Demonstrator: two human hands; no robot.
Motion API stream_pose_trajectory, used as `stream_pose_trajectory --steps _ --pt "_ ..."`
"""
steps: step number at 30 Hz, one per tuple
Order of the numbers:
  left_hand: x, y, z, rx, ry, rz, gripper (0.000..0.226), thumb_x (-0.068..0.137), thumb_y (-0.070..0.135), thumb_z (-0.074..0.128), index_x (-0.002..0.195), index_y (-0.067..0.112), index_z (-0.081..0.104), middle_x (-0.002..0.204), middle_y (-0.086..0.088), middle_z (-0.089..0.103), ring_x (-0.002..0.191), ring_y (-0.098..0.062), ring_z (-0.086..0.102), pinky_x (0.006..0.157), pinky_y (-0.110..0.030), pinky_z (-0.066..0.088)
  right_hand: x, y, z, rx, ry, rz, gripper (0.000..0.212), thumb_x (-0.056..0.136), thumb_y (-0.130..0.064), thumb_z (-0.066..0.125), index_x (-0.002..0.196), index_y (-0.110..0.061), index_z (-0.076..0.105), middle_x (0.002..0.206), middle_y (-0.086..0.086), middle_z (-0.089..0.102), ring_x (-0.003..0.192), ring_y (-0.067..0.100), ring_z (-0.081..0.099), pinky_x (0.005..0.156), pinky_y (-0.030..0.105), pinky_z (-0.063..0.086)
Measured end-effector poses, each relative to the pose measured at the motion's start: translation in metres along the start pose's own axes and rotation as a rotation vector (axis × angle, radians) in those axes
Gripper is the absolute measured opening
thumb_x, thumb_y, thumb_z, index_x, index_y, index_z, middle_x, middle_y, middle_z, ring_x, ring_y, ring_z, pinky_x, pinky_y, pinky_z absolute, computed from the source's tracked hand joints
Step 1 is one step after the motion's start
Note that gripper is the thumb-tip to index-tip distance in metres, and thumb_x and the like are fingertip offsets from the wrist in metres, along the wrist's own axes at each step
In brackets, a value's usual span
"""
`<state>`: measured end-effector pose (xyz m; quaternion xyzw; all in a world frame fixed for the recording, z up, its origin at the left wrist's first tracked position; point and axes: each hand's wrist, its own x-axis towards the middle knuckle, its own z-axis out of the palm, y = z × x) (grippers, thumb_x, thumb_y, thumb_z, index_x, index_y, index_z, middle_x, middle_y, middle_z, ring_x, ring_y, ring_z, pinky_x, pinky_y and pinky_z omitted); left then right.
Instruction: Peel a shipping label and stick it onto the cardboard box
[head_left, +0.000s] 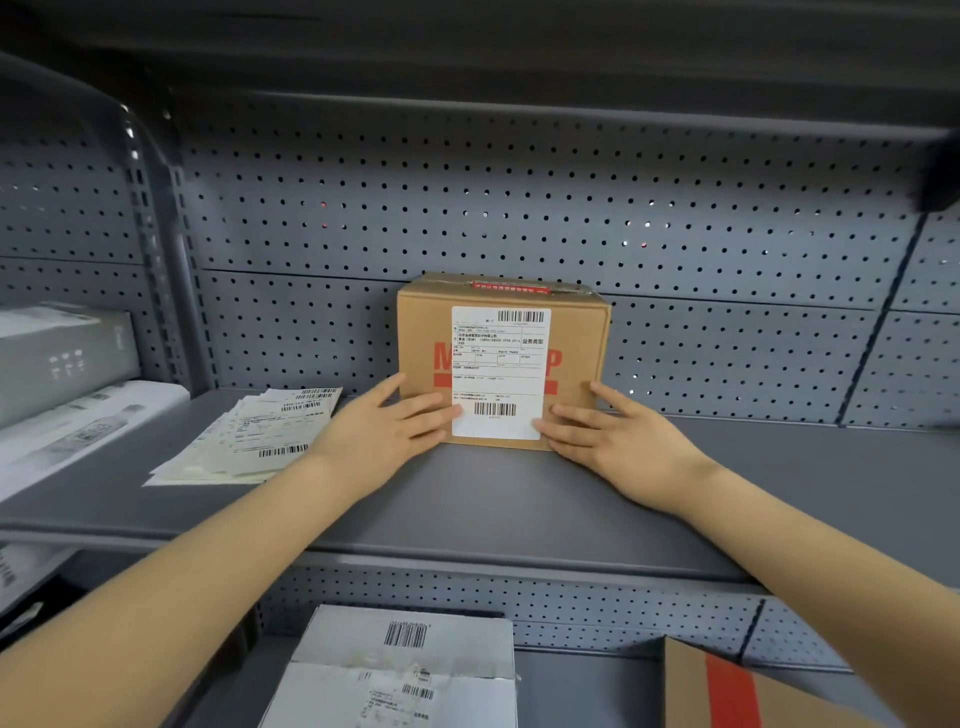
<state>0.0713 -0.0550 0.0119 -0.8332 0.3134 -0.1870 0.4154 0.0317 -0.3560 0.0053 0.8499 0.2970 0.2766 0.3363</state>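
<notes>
A brown cardboard box (576, 332) with red print stands on the grey shelf (519, 499) against the pegboard back. A white shipping label (498, 364) with barcodes lies flat on its front face. My left hand (384, 431) rests flat against the box's lower left, fingers spread, with fingertips touching the label's left edge. On the lower right of the box my right hand (608, 436) presses likewise, its fingertips at the label's bottom right corner. Neither hand grips anything.
A fanned stack of label sheets (249, 436) lies on the shelf to the left of the box. White boxes (62, 358) sit at the far left. On the lower shelf are a white parcel (405, 670) and a brown carton with red tape (737, 691).
</notes>
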Motion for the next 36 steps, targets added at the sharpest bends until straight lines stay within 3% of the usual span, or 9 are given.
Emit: stream_pose_trajectory --steps 3,7,11,14,17,20,23,25,36 --pt "0.0 0.005 -0.008 0.064 0.083 0.059 0.063 0.097 0.01 0.037 0.151 0.016 0.004 0.16 0.0 -0.01 0.147 -0.018 -0.001 0.103 -0.05 -0.021 0.003 -0.006 -0.004 0.012 0.024 -0.029 0.051 0.066 -0.012 0.075 0.117 -0.016 0.068 0.129 -0.003 0.064 0.117 0.018 0.061 0.11 0.046 0.027" --pt "0.016 0.017 -0.017 0.084 0.107 0.136 0.069 0.098 0.013 0.037 0.15 0.018 -0.008 0.16 0.005 -0.01 0.147 -0.016 -0.001 0.104 -0.048 -0.02 0.027 -0.018 -0.007 0.026 -0.017 -0.134 0.053 0.077 -0.016 0.069 0.129 -0.019 0.059 0.139 -0.005 0.055 0.124 0.018 0.054 0.114 0.042 0.015" --pt "0.017 0.006 -0.011 0.031 0.025 0.124 0.066 0.1 0.012 0.033 0.15 0.022 -0.008 0.158 0.011 -0.014 0.146 -0.011 -0.005 0.111 -0.048 -0.013 0.029 -0.011 -0.007 0.083 -0.197 -0.09 0.053 0.097 -0.012 0.036 0.148 -0.022 0.027 0.158 -0.011 0.018 0.145 0.015 0.019 0.111 0.04 -0.011" --pt "0.007 -0.004 0.0 0.02 0.005 0.105 0.065 0.1 0.009 0.029 0.15 0.025 -0.008 0.158 0.013 -0.014 0.146 -0.01 -0.008 0.107 -0.049 -0.018 0.017 -0.005 -0.009 0.081 -0.254 -0.059 0.055 0.097 -0.008 0.03 0.15 -0.023 0.021 0.159 -0.013 0.015 0.146 0.014 0.013 0.11 0.041 -0.014" --pt "0.002 -0.002 -0.005 -0.005 0.033 0.101 0.064 0.098 0.007 0.032 0.151 0.025 0.001 0.16 0.011 -0.005 0.147 -0.012 -0.001 0.103 -0.051 -0.021 0.012 -0.008 -0.014 0.087 -0.24 -0.091 0.051 0.094 -0.01 0.042 0.143 -0.019 0.038 0.155 -0.006 0.031 0.142 0.016 0.028 0.112 0.042 -0.007" --pt "0.005 0.002 -0.021 -0.033 0.146 0.069 0.067 0.096 0.008 0.034 0.151 0.022 -0.003 0.16 0.007 -0.005 0.147 -0.016 -0.001 0.105 -0.052 -0.021 0.024 -0.015 -0.022 0.018 -0.1 -0.087 0.052 0.077 -0.017 0.069 0.128 -0.019 0.059 0.139 -0.003 0.054 0.126 0.016 0.053 0.11 0.042 0.027" --pt "0.012 0.005 -0.028 0.005 0.13 -0.011 0.066 0.1 0.018 0.031 0.149 0.019 -0.012 0.158 0.003 -0.02 0.146 -0.016 -0.01 0.111 -0.056 -0.011 0.036 -0.022 -0.024 0.001 -0.176 -0.011 0.057 0.095 -0.018 0.043 0.149 -0.017 0.023 0.159 -0.001 0.018 0.145 0.017 0.018 0.115 0.042 -0.003" --pt "0.014 0.006 -0.027 -0.025 0.081 -0.052 0.063 0.101 0.02 0.029 0.15 0.021 -0.011 0.158 0.006 -0.021 0.146 -0.014 -0.01 0.111 -0.056 -0.01 0.037 -0.022 -0.029 -0.034 -0.263 0.06 0.058 0.098 -0.019 0.033 0.151 -0.017 0.01 0.161 -0.004 0.003 0.147 0.016 0.006 0.114 0.044 -0.01" --pt "-0.006 0.018 -0.05 -0.122 0.014 -0.154 0.058 0.1 0.02 0.029 0.151 0.017 0.003 0.161 0.0 -0.003 0.147 -0.016 0.0 0.112 -0.053 -0.011 0.014 -0.031 -0.051 0.003 -0.383 0.183 0.054 0.098 -0.016 0.028 0.15 -0.016 0.014 0.162 0.001 0.004 0.147 0.019 0.004 0.116 0.044 -0.004"
